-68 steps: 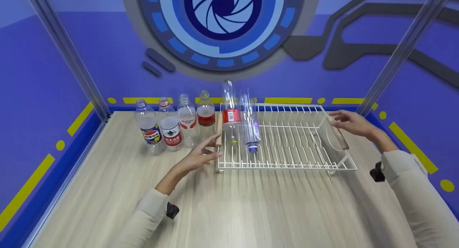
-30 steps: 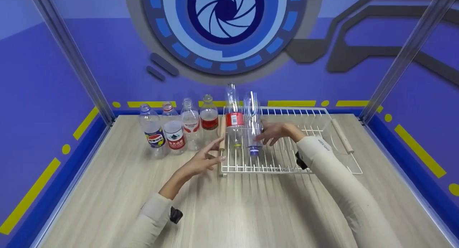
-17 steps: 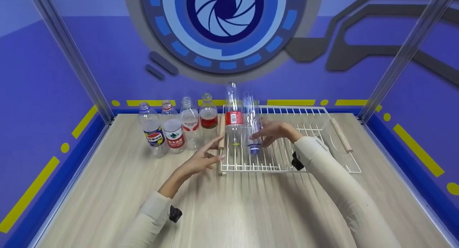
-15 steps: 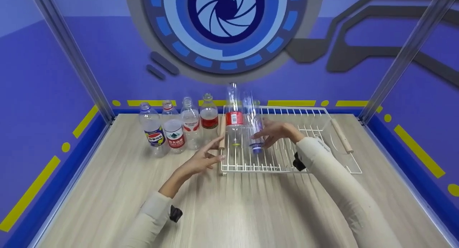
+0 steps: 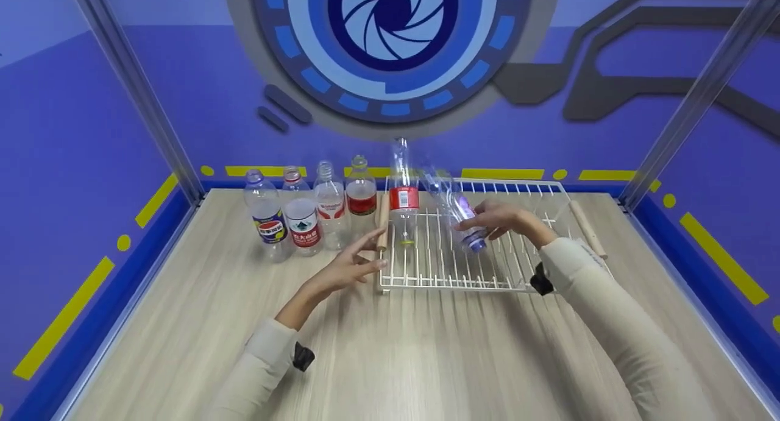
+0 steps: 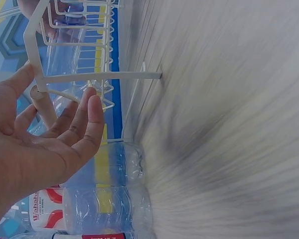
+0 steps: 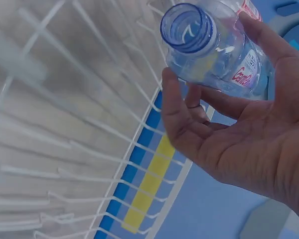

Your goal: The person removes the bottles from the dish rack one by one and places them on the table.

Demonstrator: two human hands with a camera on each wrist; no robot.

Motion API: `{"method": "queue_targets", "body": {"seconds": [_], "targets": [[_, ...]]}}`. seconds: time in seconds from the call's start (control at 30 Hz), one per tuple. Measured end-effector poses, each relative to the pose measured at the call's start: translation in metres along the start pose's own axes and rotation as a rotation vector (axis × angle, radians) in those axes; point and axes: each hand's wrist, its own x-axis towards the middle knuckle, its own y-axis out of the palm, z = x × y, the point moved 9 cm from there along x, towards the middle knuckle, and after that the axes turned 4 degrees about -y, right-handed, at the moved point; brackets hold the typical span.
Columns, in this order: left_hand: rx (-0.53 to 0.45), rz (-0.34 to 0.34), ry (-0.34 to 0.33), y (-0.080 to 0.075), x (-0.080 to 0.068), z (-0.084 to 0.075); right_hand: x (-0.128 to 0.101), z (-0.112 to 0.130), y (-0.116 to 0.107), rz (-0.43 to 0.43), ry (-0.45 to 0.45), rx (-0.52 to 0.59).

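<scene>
My right hand (image 5: 499, 218) grips a clear plastic bottle (image 5: 450, 195) near its blue-ringed neck. The bottle tilts over the middle of the white wire rack (image 5: 463, 287), with its uncapped mouth low and toward me. In the right wrist view, thumb and fingers lie around the bottle (image 7: 214, 59), which has a red-lettered label. My left hand (image 5: 344, 267) is at the rack's left side, fingers spread about the wooden handle (image 5: 382, 223). Its thumb touches the frame in the left wrist view. Another bottle with a red label (image 5: 404, 197) stands neck-down in the rack's left part.
Several uncapped empty bottles stand upright left of the rack, among them one with a blue-and-yellow label (image 5: 270, 228) and one with a dark red label (image 5: 362, 205). A second wooden handle (image 5: 588, 229) is at the rack's right end. A blue printed wall (image 5: 426, 147) rises behind the table.
My right hand has left the rack's right handle, taken hold of the clear bottle and moved it right, away from the red-labelled one, tilting it. My left hand has stayed at the rack.
</scene>
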Motion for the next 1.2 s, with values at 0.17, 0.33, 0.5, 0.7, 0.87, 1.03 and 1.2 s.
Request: {"method": "queue_targets", "body": {"seconds": [0.17,0.33,0.5,0.7,0.87,1.03,1.2], "targets": [[0.002,-0.005,0.001,0.001,0.002,-0.001,-0.012,-0.007,-0.008,-0.019,-0.039,0.087],[-0.012,0.002,0.03,0.003,0.004,-0.003,-0.025,-0.017,-0.017,-0.056,-0.062,0.206],[-0.01,-0.006,0.021,0.001,0.003,-0.001,-0.034,-0.025,-0.025,-0.102,-0.097,0.321],[-0.008,-0.012,0.027,-0.001,0.002,-0.001,-0.044,-0.036,-0.037,-0.199,-0.124,0.473],[-0.012,-0.005,0.026,0.001,0.001,-0.003,-0.059,-0.044,-0.051,-0.308,-0.171,0.495],[0.007,-0.007,0.043,0.001,-0.001,-0.005,-0.075,-0.048,-0.058,-0.387,-0.253,0.499],[0.014,-0.019,0.046,0.001,-0.001,-0.008,-0.091,-0.051,-0.062,-0.445,-0.359,0.527]]}}
